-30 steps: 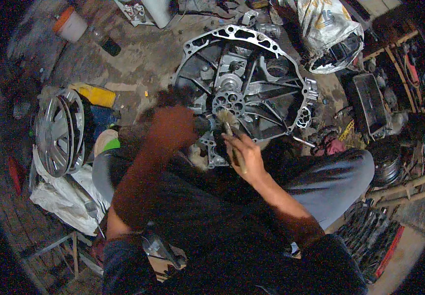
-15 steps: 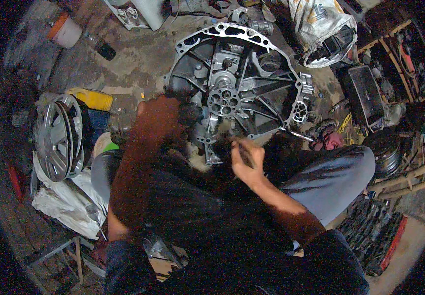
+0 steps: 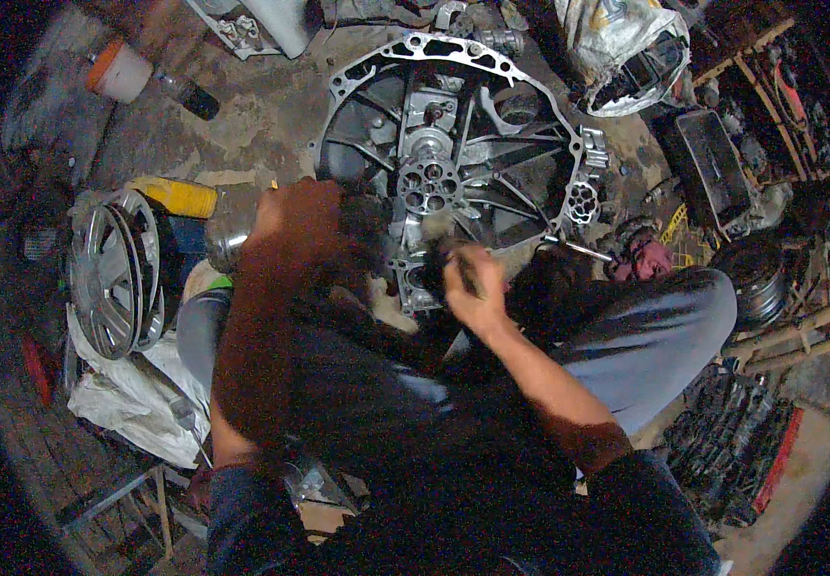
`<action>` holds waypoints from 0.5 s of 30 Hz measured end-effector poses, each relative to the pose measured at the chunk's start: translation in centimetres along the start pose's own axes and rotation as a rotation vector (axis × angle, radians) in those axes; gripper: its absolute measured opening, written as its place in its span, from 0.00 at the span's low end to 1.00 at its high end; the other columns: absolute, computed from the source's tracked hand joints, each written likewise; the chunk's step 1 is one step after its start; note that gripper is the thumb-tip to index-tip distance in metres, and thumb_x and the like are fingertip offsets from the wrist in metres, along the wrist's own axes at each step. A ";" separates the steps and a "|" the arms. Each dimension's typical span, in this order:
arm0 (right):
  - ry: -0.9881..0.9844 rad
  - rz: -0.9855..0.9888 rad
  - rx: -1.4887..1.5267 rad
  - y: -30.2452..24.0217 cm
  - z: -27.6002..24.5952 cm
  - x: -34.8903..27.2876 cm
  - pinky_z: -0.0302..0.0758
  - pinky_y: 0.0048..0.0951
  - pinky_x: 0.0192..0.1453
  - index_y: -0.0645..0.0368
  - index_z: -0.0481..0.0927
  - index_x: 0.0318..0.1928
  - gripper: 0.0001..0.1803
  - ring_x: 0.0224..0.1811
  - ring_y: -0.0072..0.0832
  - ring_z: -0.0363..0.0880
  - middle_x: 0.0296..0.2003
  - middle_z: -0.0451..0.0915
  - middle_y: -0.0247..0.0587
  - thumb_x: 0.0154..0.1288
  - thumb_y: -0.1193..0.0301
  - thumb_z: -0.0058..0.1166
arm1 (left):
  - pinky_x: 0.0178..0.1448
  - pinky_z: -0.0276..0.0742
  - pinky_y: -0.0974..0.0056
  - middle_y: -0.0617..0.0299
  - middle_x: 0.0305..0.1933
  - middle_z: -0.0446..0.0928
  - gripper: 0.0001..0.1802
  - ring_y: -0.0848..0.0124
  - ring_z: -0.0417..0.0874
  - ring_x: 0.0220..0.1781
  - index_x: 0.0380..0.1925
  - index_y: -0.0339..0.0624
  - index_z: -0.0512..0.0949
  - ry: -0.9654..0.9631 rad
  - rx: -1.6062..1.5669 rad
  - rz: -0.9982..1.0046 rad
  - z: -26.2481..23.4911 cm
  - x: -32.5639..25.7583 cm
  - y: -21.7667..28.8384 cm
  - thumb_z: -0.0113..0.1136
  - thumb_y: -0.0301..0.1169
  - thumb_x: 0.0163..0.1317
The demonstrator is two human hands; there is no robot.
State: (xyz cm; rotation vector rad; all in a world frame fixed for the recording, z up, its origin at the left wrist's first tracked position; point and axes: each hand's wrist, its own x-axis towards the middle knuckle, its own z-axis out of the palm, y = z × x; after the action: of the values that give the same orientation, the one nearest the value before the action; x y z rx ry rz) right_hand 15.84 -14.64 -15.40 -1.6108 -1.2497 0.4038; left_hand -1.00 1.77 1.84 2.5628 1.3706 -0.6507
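Head view: only one view, looks down at person's lap and the floor.
Housing: big round cast metal housing [image 3: 453, 144] w/ ribs and bolt holes round the rim, lies flat on the floor, upper centre, just ahead of the knees.
Hub: round part w/ ring of holes [image 3: 427, 182] at the middle of the housing.
Left hand [image 3: 295, 216]: closed in a fist at the housing's lower left edge, touching it; what it grips can't be told, too dark and blurred.
Right hand [image 3: 472, 288]: fingers closed round a thin tool [image 3: 468, 274] w/ light handle, at the housing's lower edge, just below the hub.
Hands: apart, one each side of the housing's lower middle.
Legs: grey trousers [image 3: 645, 326], right knee out to the right.
Left side: silver wheel cover [image 3: 117, 269] standing on edge, yellow container [image 3: 180, 197] beside it, white bag [image 3: 127, 403] below.
Top left: white tub w/ orange lid [image 3: 117, 72], dark bottle [image 3: 189, 96] near it.
Top right: crumpled plastic bag [image 3: 626, 43]; black tray [image 3: 712, 178] further right.
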 end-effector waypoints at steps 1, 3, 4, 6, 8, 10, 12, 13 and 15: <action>-0.055 -0.051 -0.104 -0.4 0.6 -0.6 0.77 0.47 0.46 0.67 0.81 0.41 0.13 0.39 0.52 0.81 0.36 0.81 0.56 0.58 0.71 0.59 | 0.52 0.81 0.50 0.49 0.45 0.83 0.26 0.53 0.85 0.47 0.43 0.40 0.82 0.006 0.006 -0.003 0.2 0.0 -0.2 0.70 0.48 0.51; -0.261 0.063 0.084 -1.8 -0.7 -0.9 0.77 0.48 0.47 0.67 0.81 0.42 0.15 0.41 0.55 0.80 0.36 0.80 0.58 0.56 0.70 0.59 | 0.52 0.81 0.50 0.49 0.46 0.83 0.27 0.53 0.85 0.48 0.44 0.40 0.81 0.021 0.004 -0.007 0.6 -0.2 -0.6 0.70 0.49 0.51; -0.285 0.042 0.124 -2.8 -1.1 -0.7 0.77 0.47 0.48 0.67 0.81 0.42 0.15 0.41 0.56 0.80 0.36 0.80 0.59 0.56 0.70 0.59 | 0.52 0.81 0.50 0.48 0.46 0.83 0.28 0.53 0.85 0.48 0.44 0.40 0.81 0.035 -0.005 -0.008 0.7 -0.4 -0.7 0.70 0.49 0.52; -0.271 -0.002 0.139 -3.0 -1.0 -0.9 0.78 0.46 0.50 0.66 0.80 0.44 0.16 0.42 0.57 0.80 0.40 0.80 0.61 0.56 0.70 0.59 | 0.52 0.81 0.50 0.48 0.46 0.83 0.27 0.52 0.85 0.48 0.44 0.40 0.81 0.070 -0.044 -0.001 1.0 -0.9 -0.6 0.69 0.49 0.52; -0.073 -0.133 0.028 -2.6 -0.7 1.3 0.77 0.38 0.45 0.67 0.80 0.45 0.14 0.38 0.50 0.80 0.37 0.79 0.56 0.57 0.76 0.57 | 0.53 0.81 0.50 0.47 0.46 0.83 0.25 0.52 0.85 0.49 0.43 0.40 0.81 0.082 -0.091 0.016 -0.4 -2.0 -0.1 0.69 0.48 0.52; -0.055 -0.103 -0.014 -1.2 -0.9 1.6 0.77 0.38 0.45 0.66 0.80 0.46 0.14 0.40 0.52 0.81 0.37 0.79 0.57 0.59 0.80 0.54 | 0.53 0.81 0.50 0.47 0.45 0.83 0.24 0.51 0.85 0.49 0.42 0.40 0.82 0.101 -0.095 0.035 -1.9 -3.3 0.8 0.68 0.47 0.53; -0.232 -0.052 -0.053 -1.1 0.1 -0.1 0.77 0.39 0.48 0.67 0.80 0.46 0.14 0.44 0.54 0.81 0.41 0.79 0.61 0.59 0.82 0.52 | 0.53 0.81 0.50 0.47 0.44 0.83 0.23 0.51 0.85 0.48 0.41 0.39 0.82 0.085 -0.080 0.028 -2.4 -3.6 1.1 0.68 0.46 0.53; -0.320 -0.028 -0.073 -1.5 0.2 -0.5 0.77 0.40 0.49 0.68 0.80 0.46 0.14 0.45 0.55 0.81 0.43 0.79 0.62 0.59 0.83 0.51 | 0.53 0.81 0.50 0.47 0.44 0.84 0.23 0.51 0.85 0.48 0.41 0.39 0.83 0.058 -0.072 0.012 -2.3 -3.4 0.9 0.68 0.46 0.53; -0.302 -0.073 0.009 -2.9 -0.7 -0.1 0.77 0.40 0.55 0.70 0.80 0.47 0.15 0.51 0.55 0.81 0.51 0.77 0.65 0.59 0.85 0.49 | 0.53 0.81 0.50 0.47 0.43 0.84 0.22 0.51 0.86 0.47 0.40 0.40 0.83 0.050 -0.071 -0.003 -1.7 -3.0 0.3 0.67 0.46 0.53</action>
State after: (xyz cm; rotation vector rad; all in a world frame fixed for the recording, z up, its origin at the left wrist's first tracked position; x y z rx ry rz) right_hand 14.77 -15.25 -12.63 -1.5299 -1.5251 0.6229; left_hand -1.66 -0.09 4.70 2.5380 1.3869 -0.5318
